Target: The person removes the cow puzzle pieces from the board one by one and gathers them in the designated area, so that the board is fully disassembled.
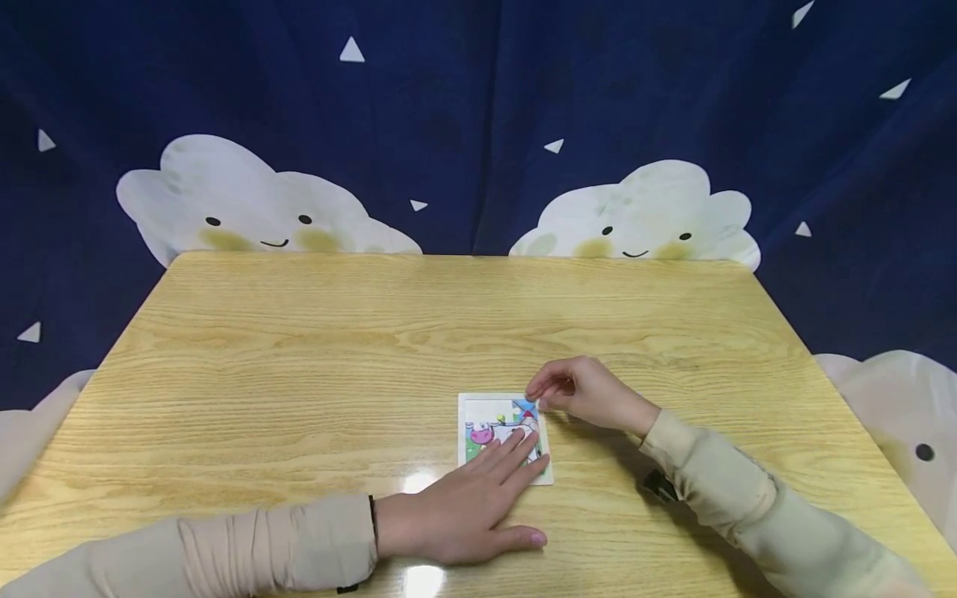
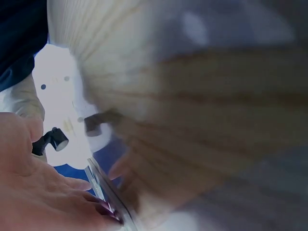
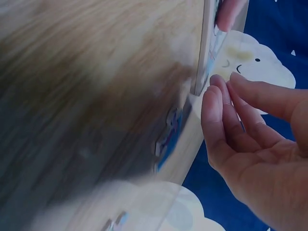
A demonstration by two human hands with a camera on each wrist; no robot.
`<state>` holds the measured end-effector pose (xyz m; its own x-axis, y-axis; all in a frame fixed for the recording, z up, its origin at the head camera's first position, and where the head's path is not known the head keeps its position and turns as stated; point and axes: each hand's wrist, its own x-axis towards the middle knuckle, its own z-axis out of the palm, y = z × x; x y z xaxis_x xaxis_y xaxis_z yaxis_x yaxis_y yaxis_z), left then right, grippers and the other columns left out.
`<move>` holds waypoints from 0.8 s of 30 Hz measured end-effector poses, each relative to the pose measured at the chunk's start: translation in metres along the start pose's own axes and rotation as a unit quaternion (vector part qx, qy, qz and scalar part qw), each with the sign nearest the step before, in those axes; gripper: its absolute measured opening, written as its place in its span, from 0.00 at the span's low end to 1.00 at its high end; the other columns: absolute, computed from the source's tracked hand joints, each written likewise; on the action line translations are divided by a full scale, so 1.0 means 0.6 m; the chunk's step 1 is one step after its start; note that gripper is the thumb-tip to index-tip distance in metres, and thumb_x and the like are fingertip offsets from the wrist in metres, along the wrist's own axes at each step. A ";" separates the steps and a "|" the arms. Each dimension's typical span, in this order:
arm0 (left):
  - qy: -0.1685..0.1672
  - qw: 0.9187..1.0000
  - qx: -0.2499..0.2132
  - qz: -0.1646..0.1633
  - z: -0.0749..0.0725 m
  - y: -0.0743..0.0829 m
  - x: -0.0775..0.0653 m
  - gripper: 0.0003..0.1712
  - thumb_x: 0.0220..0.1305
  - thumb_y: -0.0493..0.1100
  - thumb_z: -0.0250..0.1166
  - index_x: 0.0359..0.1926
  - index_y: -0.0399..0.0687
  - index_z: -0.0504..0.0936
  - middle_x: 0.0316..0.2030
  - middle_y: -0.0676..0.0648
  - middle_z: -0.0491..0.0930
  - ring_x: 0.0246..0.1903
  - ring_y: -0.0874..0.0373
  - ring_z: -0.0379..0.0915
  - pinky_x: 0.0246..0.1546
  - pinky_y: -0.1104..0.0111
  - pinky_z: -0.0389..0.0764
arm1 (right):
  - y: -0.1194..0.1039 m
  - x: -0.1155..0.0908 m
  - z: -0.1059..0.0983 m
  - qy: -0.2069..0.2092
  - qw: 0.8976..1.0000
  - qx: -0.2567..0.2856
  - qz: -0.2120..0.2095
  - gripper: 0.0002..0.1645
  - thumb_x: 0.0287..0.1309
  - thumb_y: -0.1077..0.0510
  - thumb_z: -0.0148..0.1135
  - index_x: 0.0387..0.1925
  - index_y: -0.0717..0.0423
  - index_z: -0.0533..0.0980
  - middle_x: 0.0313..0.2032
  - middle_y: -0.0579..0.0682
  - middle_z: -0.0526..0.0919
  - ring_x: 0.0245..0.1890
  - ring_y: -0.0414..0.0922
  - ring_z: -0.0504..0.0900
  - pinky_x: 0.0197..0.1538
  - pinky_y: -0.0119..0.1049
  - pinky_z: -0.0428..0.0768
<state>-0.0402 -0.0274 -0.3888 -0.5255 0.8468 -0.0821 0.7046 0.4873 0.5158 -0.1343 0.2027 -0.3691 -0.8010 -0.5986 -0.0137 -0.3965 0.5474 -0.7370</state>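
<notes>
Puzzle (image 1: 489, 432) lies beneath left fingers (image 1: 527, 474), right fingers (image 1: 549, 374) apparently at its corner.

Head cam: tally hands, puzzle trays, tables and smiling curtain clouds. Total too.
Hands: 2 (left hand, right hand)
Puzzle tray: 1
Table: 1
Smiling clouds: 2 (left cloud, right cloud)
Total: 6
</notes>
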 end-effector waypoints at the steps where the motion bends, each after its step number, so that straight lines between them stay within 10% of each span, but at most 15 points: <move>1: 0.000 1.000 0.003 0.001 0.001 0.001 -0.001 0.45 0.73 0.68 0.41 0.77 0.43 0.47 0.77 0.39 0.36 0.75 0.49 0.27 0.72 0.54 0.44 | -0.001 0.002 0.002 -0.001 1.000 -0.003 0.001 0.10 0.57 0.75 0.61 0.38 0.64 0.82 0.35 0.52 0.87 0.35 0.45 0.85 0.37 0.33 0.81; 24: -0.012 1.000 0.005 0.001 -0.001 0.002 -0.006 0.46 0.72 0.68 0.41 0.77 0.43 0.48 0.77 0.40 0.37 0.75 0.50 0.28 0.72 0.55 0.46 | -0.003 0.025 0.010 -0.016 1.000 -0.001 0.007 0.08 0.55 0.75 0.63 0.36 0.66 0.80 0.31 0.50 0.86 0.32 0.42 0.83 0.37 0.32 0.81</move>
<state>-0.0378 -0.0298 -0.3872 -0.5127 0.8525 -0.1023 0.7100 0.4879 0.5077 -0.1431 0.1892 -0.3719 -0.7913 -0.6098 -0.0451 -0.3866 0.5561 -0.7358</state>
